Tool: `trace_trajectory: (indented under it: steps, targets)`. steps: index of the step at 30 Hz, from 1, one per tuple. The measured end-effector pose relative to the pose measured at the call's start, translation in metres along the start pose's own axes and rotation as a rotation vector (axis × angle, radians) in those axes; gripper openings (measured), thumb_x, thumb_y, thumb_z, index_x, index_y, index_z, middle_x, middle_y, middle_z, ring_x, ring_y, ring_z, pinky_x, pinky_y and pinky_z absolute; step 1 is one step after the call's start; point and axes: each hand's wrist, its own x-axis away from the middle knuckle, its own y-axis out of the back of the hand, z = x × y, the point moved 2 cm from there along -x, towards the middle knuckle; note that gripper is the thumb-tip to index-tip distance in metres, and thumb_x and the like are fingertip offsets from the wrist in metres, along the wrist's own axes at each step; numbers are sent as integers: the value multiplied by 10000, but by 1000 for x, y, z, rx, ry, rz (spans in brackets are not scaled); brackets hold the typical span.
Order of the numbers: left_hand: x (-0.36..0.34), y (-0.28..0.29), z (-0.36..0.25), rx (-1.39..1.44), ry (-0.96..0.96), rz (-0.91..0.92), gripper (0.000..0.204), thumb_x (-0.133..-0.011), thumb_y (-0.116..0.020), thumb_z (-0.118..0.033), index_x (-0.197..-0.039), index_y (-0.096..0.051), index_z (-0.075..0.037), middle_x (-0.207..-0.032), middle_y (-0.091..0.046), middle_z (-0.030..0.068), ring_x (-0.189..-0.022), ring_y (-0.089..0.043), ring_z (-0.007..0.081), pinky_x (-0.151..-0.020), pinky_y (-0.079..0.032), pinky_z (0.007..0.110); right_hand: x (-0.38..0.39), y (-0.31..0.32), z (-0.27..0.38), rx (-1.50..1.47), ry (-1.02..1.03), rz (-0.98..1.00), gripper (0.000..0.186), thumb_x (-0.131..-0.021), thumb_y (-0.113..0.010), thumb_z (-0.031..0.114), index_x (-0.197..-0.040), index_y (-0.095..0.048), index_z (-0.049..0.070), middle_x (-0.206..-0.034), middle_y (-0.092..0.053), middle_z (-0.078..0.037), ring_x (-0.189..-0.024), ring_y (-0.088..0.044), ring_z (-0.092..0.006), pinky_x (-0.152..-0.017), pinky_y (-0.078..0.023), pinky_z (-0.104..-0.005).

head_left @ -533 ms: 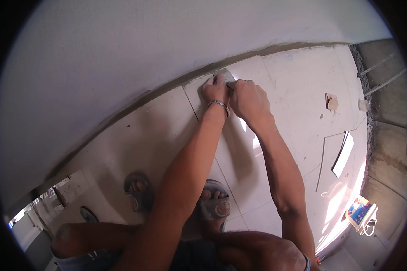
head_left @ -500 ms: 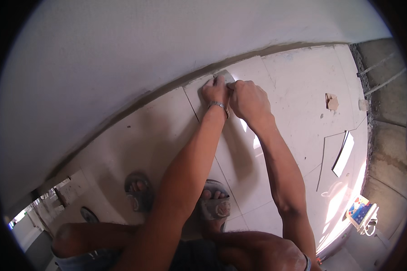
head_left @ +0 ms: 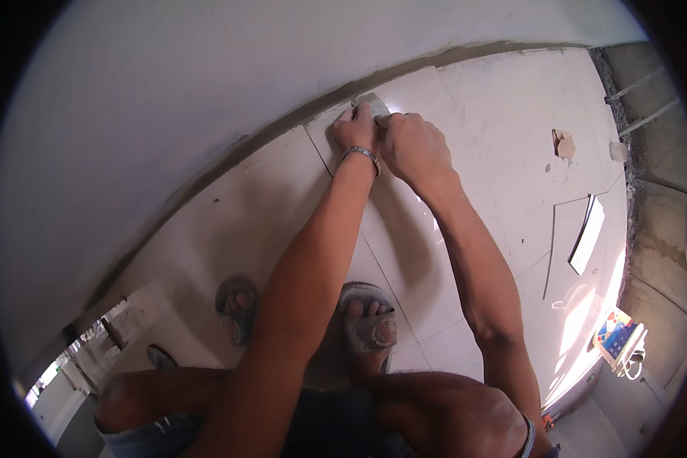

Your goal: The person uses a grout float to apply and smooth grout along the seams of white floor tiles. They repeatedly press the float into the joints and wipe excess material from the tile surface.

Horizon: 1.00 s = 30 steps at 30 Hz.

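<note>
Both my arms reach out to the strip where the floor tiles meet the wall. My right hand (head_left: 418, 149) is closed in a fist around the dark handle of a scraper, whose flat grey blade (head_left: 372, 101) lies low at the wall's foot. Close against it on the left, my left hand (head_left: 356, 128), with a metal band at the wrist, has its fingers bent at the blade's near edge. Whether those fingers grip the blade or something small is hidden. Under them are pale floor tiles (head_left: 481, 145) with thin dark joints.
A grey mortar-like band (head_left: 282, 133) runs along the pale wall (head_left: 206, 69). To the right lie a torn brown scrap (head_left: 563, 144), a white tile strip (head_left: 587, 235) and a colourful bag (head_left: 618, 341). The tiling ends at a rough edge (head_left: 624, 172). My sandalled feet (head_left: 370, 328) stand below my arms.
The whole view has shifted, so the floor and wall sit higher in the picture. Both hands stay together at the wall's foot with the scraper, perhaps slightly farther left.
</note>
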Motion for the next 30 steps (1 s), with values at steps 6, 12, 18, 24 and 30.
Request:
trace_trajectory:
  steps: [6, 12, 18, 24, 30]
  targets:
    - [11, 8, -10, -1, 6, -2, 362, -893, -720, -281, -959, -767, 73, -851, -724, 84, -791, -648, 180, -737, -528, 364, 2, -3, 6, 17, 30, 0, 194, -902, -577, 110, -901, -732, -5, -860, -729, -223, -855, -734, -384, -800, -584, -462]
    - [28, 21, -16, 2, 27, 15, 374, -881, -722, -280, -990, -762, 77, -889, -734, 96, -794, -650, 185, -739, -528, 363, 6, 3, 14, 2, 25, 43, 272, -932, -524, 137, -926, -765, 10, -889, -725, -266, -855, -718, -421, -812, -578, -497]
    - [19, 19, -20, 43, 55, 17, 397, -893, -722, -287, -1037, -749, 82, -921, -740, 101, -795, -660, 193, -730, -531, 366, 2, -8, 12, -21, 40, 2, 250, -924, -542, 142, -919, -751, 4, -873, -725, -262, -845, -724, -425, -805, -580, -499]
    - [10, 33, -9, 84, 27, 4, 310, -894, -668, -199, -938, -729, 101, -853, -710, 96, -723, -594, 154, -661, -514, 356, 5, -8, 27, -45, 50, -29, 214, -900, -574, 130, -906, -747, 3, -856, -722, -261, -843, -723, -421, -804, -577, -494]
    - [18, 35, -10, 151, 82, 30, 333, -903, -673, -207, -951, -726, 119, -887, -714, 94, -737, -606, 166, -663, -517, 350, 12, 2, 33, -64, 20, 61, 196, -881, -590, 107, -917, -747, -5, -877, -732, -242, -885, -726, -404, -817, -574, -480]
